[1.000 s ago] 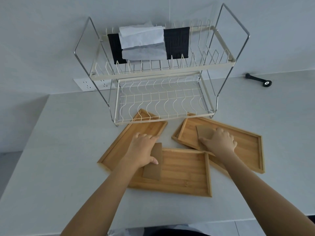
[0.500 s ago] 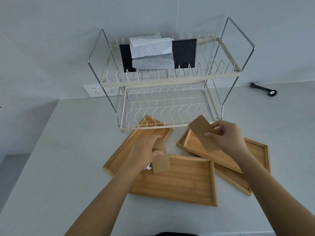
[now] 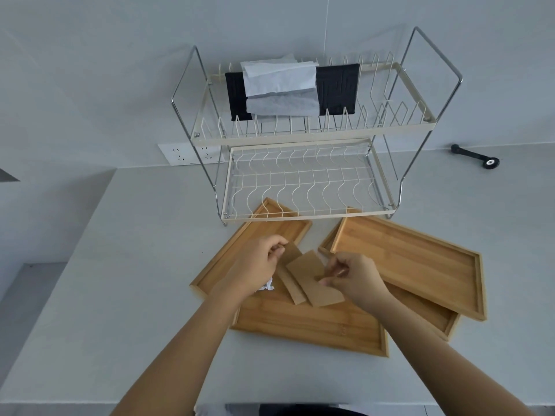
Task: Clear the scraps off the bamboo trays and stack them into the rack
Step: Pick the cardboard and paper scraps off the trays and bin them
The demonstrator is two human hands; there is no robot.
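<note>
Several bamboo trays lie on the grey table in front of a two-tier wire rack (image 3: 303, 175): a left tray (image 3: 240, 250), a near tray (image 3: 315, 328), and two overlapping right trays (image 3: 414, 262). My left hand (image 3: 255, 268) pinches one brown cardboard scrap (image 3: 289, 283). My right hand (image 3: 357, 277) pinches a second brown cardboard scrap (image 3: 315, 279). Both scraps are held together over the near tray, overlapping. A small crumpled white scrap (image 3: 268, 286) shows just under my left hand.
The rack's upper tier holds a black mat (image 3: 339, 85) with white paper (image 3: 280, 85) draped over it; the lower tier holds nothing. A black tool (image 3: 477, 156) lies at the back right. A wall socket (image 3: 186, 153) sits behind the rack.
My right hand carried its cardboard scrap left, off the right tray, to meet the scrap in my left hand. The left hand lifted its scrap slightly.
</note>
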